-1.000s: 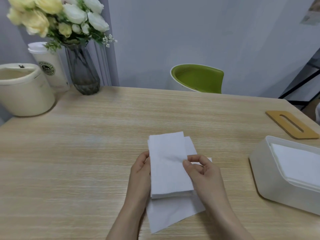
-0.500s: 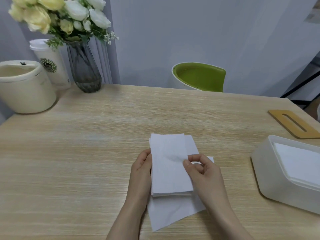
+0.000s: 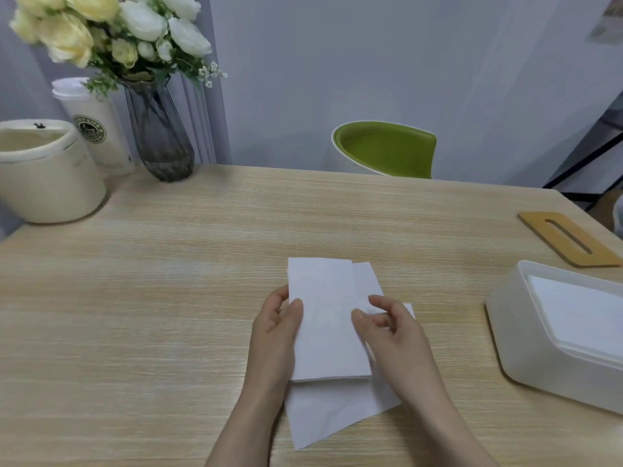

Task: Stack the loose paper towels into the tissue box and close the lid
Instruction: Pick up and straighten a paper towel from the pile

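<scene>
A folded stack of white paper towels (image 3: pixel 328 318) lies in the middle of the wooden table (image 3: pixel 168 315), on top of a loose, skewed sheet (image 3: pixel 333 416). My left hand (image 3: pixel 278 332) grips the stack's left edge, thumb on top. My right hand (image 3: pixel 391 328) is at its right edge, thumb and curled fingers pinching the paper there. The white tissue box (image 3: pixel 526 348) stands open at the right with towels (image 3: pixel 586 315) inside. Its wooden slotted lid (image 3: pixel 569 237) lies flat behind the box.
At the back left stand a cream round container (image 3: pixel 50 183), a white paper cup (image 3: pixel 97 129) and a grey glass vase of flowers (image 3: pixel 158 133). A green chair (image 3: pixel 387 150) sits beyond the far edge. A dark metal frame (image 3: pixel 590 156) is at the right.
My left thumb has come up onto the stack's top. My right fingers have lifted and spread slightly at the right edge. The stack has stayed in place.
</scene>
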Demonstrator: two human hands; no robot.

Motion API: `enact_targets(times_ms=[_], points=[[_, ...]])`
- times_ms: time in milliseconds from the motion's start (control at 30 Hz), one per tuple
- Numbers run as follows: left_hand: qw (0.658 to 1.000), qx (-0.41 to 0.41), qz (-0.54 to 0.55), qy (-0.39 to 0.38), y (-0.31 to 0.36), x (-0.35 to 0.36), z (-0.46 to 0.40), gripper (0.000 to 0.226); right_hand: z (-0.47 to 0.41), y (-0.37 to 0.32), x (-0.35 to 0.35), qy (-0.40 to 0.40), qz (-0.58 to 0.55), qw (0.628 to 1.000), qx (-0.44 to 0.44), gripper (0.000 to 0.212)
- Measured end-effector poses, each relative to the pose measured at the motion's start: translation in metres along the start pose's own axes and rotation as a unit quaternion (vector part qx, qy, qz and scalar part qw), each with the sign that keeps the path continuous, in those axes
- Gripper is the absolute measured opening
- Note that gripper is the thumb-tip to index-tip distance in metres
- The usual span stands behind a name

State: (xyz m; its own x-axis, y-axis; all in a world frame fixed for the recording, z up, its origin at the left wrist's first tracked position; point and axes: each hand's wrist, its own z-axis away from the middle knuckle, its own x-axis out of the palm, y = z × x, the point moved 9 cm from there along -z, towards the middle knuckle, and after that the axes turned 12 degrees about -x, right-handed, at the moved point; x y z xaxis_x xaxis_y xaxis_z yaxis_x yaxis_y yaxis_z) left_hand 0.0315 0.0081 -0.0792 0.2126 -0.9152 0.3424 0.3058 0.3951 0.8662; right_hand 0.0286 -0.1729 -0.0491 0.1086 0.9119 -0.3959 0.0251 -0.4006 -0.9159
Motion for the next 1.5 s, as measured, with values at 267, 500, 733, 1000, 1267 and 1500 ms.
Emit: enact_targets(times_ms=[267,500,733,1000,1267,1500], points=[[0.998,0.015,-0.023,-0.051,-0.004,0.013,0.0,0.033,0.001,-0.011,0.013,-0.053,0.009,0.998,-0.045,0.025],[0.997,0.02,-0.054,-0.054,-0.009,0.015,-0.001,0.032,0.001,-0.019,0.013,-0.048,-0.036,0.996,-0.072,0.035],[0.997,0.012,-0.043,-0.058,0.001,0.012,0.001,0.041,-0.012,-0.014,-0.015,-0.074,-0.046,0.995,-0.043,0.03],[0.981,0.012,-0.144,-0.129,0.008,0.03,0.01,0.044,-0.02,-0.021,-0.023,-0.193,-0.047,0.979,-0.034,0.023],[0.998,0.037,-0.047,0.03,0.007,0.014,0.015,0.046,-0.003,0.01,-0.037,-0.052,-0.232,0.97,0.044,0.032],[0.997,0.028,-0.069,0.023,-0.008,0.038,0.027,0.044,0.004,0.014,-0.039,-0.003,-0.228,0.973,0.025,0.024]])
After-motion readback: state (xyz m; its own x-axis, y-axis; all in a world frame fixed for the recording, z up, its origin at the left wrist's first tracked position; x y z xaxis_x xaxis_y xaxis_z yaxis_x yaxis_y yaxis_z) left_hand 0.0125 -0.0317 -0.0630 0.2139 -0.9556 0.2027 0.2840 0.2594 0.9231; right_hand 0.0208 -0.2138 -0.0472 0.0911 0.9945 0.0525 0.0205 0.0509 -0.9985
